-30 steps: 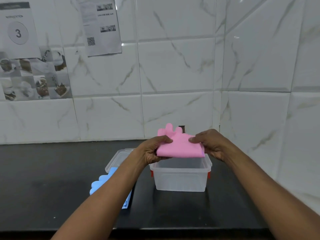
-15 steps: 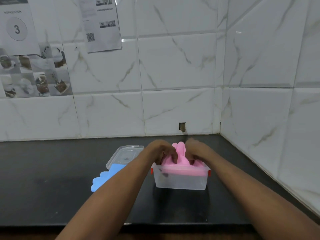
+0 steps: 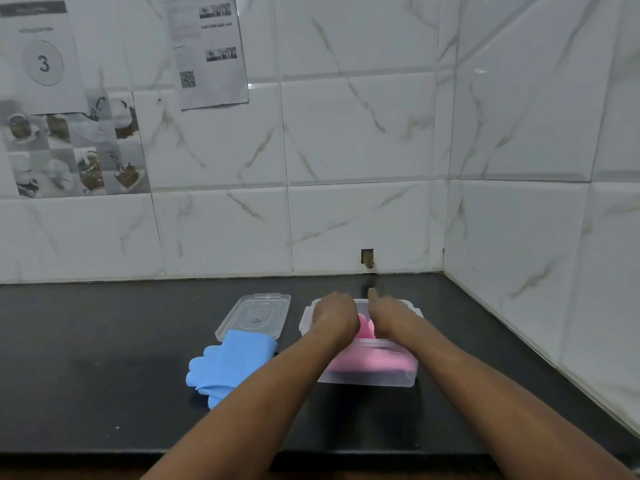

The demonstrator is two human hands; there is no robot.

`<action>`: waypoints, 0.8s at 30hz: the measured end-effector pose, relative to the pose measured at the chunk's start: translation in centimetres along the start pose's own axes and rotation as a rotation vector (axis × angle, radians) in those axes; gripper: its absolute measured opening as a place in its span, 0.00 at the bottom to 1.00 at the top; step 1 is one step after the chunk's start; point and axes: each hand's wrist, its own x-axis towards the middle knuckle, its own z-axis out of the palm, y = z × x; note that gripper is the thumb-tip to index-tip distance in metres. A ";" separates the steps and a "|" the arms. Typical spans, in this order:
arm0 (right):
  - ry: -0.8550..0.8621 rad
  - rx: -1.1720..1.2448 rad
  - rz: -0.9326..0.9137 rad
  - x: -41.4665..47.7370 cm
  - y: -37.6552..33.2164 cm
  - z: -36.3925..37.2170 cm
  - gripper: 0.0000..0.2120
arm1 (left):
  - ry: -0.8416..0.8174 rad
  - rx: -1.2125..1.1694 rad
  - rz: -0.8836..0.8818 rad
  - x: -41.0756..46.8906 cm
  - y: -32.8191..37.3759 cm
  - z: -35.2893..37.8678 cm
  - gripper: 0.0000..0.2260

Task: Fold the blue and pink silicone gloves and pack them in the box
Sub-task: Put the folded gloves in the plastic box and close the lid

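A clear plastic box [image 3: 367,380] stands on the black counter. The folded pink glove [image 3: 372,362] lies inside it and shows through the front wall. My left hand [image 3: 334,315] and my right hand [image 3: 388,315] are both down in the box, pressing on the pink glove, with the fingers hidden. The blue glove [image 3: 230,363] lies on the counter to the left of the box, its cuff resting on the box's lid.
The clear lid [image 3: 254,315] lies flat behind the blue glove. Tiled walls close the counter at the back and on the right [image 3: 519,306]. The counter's front edge [image 3: 104,452] runs near the bottom of the view.
Both hands have lowered the folded pink glove from above the box down into it and pushed it further in. The blue glove and the lid have not moved.
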 end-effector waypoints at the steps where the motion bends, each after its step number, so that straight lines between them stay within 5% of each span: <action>1: 0.107 -0.064 -0.061 -0.2 0.1 -0.3 0.27 | 0.032 0.021 0.048 -0.1 -0.1 -0.2 0.11; 4: 0.174 -0.116 -0.230 -0.8 0.2 -2.0 0.15 | -0.077 0.002 0.228 0.3 -0.8 -1.7 0.15; 8: -0.277 0.089 -0.252 -1.0 1.4 -3.5 0.25 | -0.487 -0.132 0.194 1.0 -3.0 -3.0 0.29; 13: -0.430 0.066 -0.140 -0.1 1.2 -2.8 0.27 | -0.643 -0.005 0.140 1.5 -2.8 -2.1 0.33; 17: -0.440 -0.106 -0.112 0.5 0.4 -2.1 0.22 | -0.634 -0.026 0.123 1.4 -2.5 -1.5 0.32; 24: -0.329 -0.167 -0.005 0.5 -0.6 -1.3 0.16 | -0.372 -0.023 0.199 0.9 -2.4 0.0 0.22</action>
